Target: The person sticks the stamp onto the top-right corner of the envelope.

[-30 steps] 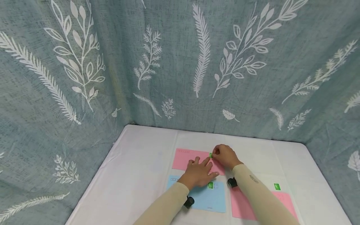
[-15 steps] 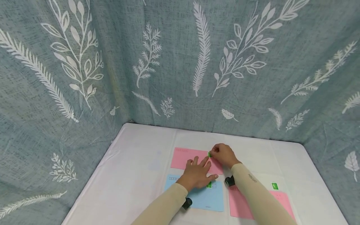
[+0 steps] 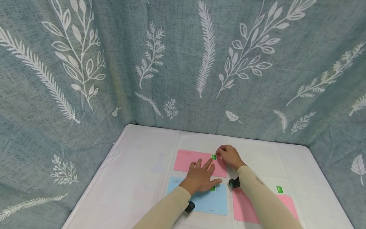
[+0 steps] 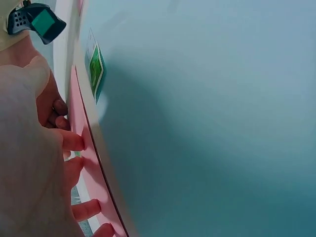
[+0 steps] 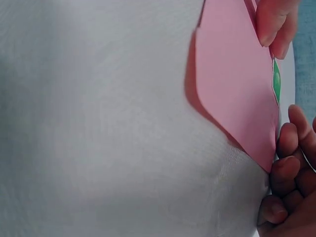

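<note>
While the far pink envelope (image 3: pixel 185 163) is touched by the spread left hand (image 3: pixel 200 178), its stamp (image 3: pixel 213 156) is neighboured by the curled right hand (image 3: pixel 229 156); whether anything is pinched cannot be told.

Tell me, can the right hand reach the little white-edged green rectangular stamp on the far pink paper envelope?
Probably yes: the right hand is beside the stamp, with nothing showing between them. The left hand is close too, but leaves the stamp mostly uncovered.
</note>
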Motion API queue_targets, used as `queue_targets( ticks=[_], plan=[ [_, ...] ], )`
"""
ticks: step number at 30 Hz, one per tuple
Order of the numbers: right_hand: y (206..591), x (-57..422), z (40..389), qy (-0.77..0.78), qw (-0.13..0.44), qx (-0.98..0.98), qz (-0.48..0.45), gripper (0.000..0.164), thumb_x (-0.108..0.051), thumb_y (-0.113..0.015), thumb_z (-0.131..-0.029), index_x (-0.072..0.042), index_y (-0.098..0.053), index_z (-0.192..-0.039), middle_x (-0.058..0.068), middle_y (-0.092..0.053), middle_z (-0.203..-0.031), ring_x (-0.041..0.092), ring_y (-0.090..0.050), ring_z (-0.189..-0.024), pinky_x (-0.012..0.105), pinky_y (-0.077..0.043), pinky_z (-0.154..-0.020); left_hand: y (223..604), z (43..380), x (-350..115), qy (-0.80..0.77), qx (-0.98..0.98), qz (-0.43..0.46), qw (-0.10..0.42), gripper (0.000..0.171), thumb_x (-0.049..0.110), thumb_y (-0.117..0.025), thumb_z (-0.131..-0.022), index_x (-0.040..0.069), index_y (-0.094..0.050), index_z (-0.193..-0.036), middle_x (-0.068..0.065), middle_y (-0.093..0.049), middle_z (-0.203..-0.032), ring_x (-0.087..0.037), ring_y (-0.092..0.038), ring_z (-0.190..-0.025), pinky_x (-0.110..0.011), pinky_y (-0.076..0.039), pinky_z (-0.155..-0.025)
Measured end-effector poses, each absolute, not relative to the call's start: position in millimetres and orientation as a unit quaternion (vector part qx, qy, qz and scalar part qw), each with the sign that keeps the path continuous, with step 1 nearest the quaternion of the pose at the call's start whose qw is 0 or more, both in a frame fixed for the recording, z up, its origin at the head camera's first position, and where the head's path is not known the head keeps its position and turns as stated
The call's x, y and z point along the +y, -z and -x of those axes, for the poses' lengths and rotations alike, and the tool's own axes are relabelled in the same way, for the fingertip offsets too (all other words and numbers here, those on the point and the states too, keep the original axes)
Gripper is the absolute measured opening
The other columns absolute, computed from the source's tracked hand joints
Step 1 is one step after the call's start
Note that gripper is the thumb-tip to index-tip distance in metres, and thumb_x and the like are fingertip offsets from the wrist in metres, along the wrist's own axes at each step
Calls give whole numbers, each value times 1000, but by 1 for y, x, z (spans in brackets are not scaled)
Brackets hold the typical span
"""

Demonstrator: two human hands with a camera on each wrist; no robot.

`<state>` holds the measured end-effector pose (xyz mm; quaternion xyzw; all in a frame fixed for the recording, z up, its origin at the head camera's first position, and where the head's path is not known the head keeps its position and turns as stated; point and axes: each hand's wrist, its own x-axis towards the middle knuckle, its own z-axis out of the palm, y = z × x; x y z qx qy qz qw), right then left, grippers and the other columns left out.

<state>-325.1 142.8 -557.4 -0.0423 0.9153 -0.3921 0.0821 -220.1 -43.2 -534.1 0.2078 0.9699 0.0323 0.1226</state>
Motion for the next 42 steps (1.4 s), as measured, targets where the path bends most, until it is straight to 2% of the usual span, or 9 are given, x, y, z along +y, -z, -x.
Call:
queue_targets(
  ticks=[6,11,14,18,23,31,34,39,42],
  plan=[
    [557,146,325,408,81,909,39,29,-20,-55,-106,-6,-80,-100,6,-73,-95,24,-62,-88,44,-49,-87,535,222,-43,-36,970,-207,124,81,79,-34,-106,28,-44,-168,7,-24,-179,-30,-31,-158,-53,-32,-121],
    [559,149,327,422,78,902,36,28,-18,-55,-105,-6,-79,-98,5,-71,-90,22,-60,-85,39,-47,-80,538,223,-43,-53,970,-197,130,79,78,-36,-106,29,-44,-168,-7,-22,-179,-31,-27,-161,-53,-30,-123],
    [560,151,325,429,76,900,30,25,-18,-57,-105,-6,-78,-97,4,-70,-89,21,-59,-83,37,-47,-79,540,222,-43,-60,971,-193,124,77,76,-38,-107,28,-46,-167,-13,-27,-176,-32,-28,-160,-54,-30,-123],
    [559,153,323,440,67,895,27,23,-17,-58,-105,-6,-77,-97,5,-69,-89,22,-59,-82,36,-49,-77,541,219,-43,-47,972,-198,114,77,74,-39,-108,26,-44,-168,-13,-32,-174,-32,-29,-159,-53,-30,-124],
    [554,155,315,439,57,896,30,22,-16,-58,-107,-6,-77,-102,5,-69,-89,21,-61,-83,37,-49,-77,540,216,-44,-33,974,-199,106,79,74,-37,-108,25,-40,-170,-13,-31,-174,-30,-27,-161,-53,-26,-126],
    [557,157,292,440,33,896,46,16,-7,-59,-104,-6,-76,-103,4,-71,-90,17,-64,-79,34,-50,-74,559,216,-52,-11,970,-233,72,88,78,-34,-107,21,-31,-173,-13,-19,-180,-31,-13,-166,-59,-15,-129],
    [556,158,287,440,28,896,52,17,-4,-59,-103,-7,-75,-103,3,-71,-91,17,-63,-80,35,-50,-76,559,212,-52,-3,966,-252,53,91,79,-31,-106,19,-29,-174,-13,-13,-181,-30,-10,-166,-59,-13,-129],
    [549,161,279,430,1,900,72,13,-8,-63,-105,-7,-76,-105,3,-73,-95,21,-66,-90,42,-53,-87,552,198,-44,-10,960,-276,47,95,81,-26,-105,16,-24,-175,-11,-4,-182,-29,-1,-167,-57,-8,-130],
    [545,165,270,425,-15,899,104,16,-15,-66,-109,-6,-77,-115,8,-76,-110,28,-70,-104,50,-55,-95,549,187,-37,-17,954,-296,46,96,80,-26,-106,12,-23,-174,-10,-3,-182,-28,1,-167,-55,-8,-131]
  ],
)
